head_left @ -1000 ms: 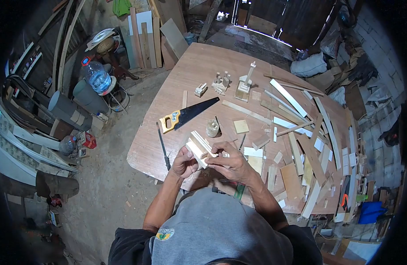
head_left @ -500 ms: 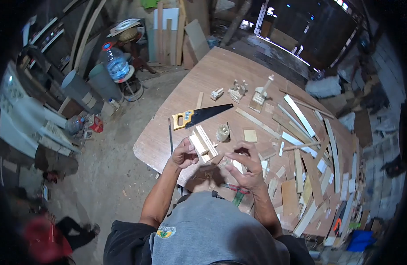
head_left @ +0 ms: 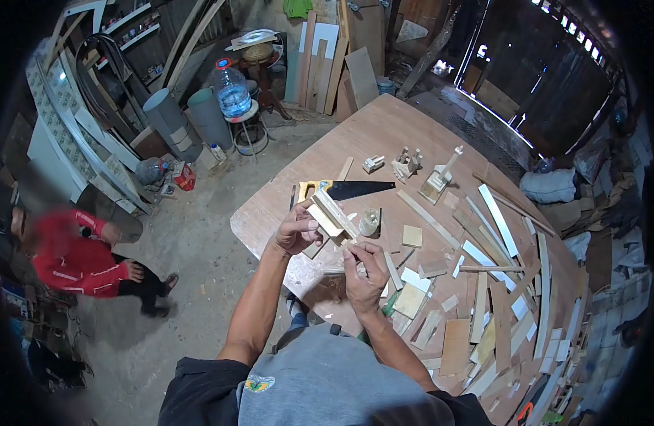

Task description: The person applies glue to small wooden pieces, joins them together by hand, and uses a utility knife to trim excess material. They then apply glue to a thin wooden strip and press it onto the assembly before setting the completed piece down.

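My left hand (head_left: pixel 295 231) holds a small wooden assembly (head_left: pixel 332 215) of pale strips, tilted above the table's near edge. The fingers of my right hand (head_left: pixel 367 273) are pinched together at its lower right end; whatever is between them is too small to name. Just beyond the assembly lies a handsaw (head_left: pixel 355 189) with a yellow and black handle. A jar (head_left: pixel 370 222) with a thin stick in it stands to the right of the assembly. A square wooden piece (head_left: pixel 412 236) lies further right.
Small wooden models (head_left: pixel 408 163) and a model with a tall post (head_left: pixel 438 183) stand at the table's far side. Wood strips (head_left: pixel 497 220) cover its right part. A person in red (head_left: pixel 78 252) stands at the left. A water bottle (head_left: pixel 233 91) sits on a stool.
My right hand has moved left and down to the wooden assembly, and its fingers have closed. The view has shifted, and the person in red now shows more fully.
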`<act>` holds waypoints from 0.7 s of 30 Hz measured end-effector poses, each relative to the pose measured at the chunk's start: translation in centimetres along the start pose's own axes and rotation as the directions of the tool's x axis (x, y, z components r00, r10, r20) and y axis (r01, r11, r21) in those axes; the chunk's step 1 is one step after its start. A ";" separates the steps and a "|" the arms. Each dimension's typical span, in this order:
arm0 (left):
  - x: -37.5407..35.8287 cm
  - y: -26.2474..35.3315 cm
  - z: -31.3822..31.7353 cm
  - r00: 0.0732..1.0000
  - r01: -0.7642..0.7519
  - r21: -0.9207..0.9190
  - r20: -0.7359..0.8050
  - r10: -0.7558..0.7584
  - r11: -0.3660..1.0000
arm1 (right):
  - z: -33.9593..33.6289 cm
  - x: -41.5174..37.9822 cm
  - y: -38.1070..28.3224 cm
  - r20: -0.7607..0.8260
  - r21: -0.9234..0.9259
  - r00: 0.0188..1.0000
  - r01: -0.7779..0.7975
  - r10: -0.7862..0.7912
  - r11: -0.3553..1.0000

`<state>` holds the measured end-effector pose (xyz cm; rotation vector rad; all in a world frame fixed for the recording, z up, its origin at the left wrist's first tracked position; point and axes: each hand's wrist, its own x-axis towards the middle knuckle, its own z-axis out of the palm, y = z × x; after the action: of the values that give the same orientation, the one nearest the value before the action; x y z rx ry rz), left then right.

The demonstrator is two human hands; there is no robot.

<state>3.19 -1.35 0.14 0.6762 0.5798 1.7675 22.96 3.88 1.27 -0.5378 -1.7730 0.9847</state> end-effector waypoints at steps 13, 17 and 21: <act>-1.7 -3.1 3.6 0.996 -0.029 -0.013 -0.079 0.028 1.000 | -3.4 -0.4 -0.6 -0.041 -0.080 0.994 0.102 -0.106 0.992; -1.3 -3.6 4.4 0.999 -0.014 -0.016 -0.052 0.013 1.000 | -4.4 -0.4 -0.9 -0.060 -0.073 0.992 0.110 -0.115 0.991; -1.1 -3.9 5.8 0.999 -0.009 -0.025 -0.034 0.008 1.000 | -5.2 -0.7 -0.6 -0.074 -0.080 0.990 0.115 -0.121 0.990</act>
<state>10.13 -0.99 1.42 0.6338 0.5771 1.7945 28.03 4.97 2.26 -0.5059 -1.7561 0.8074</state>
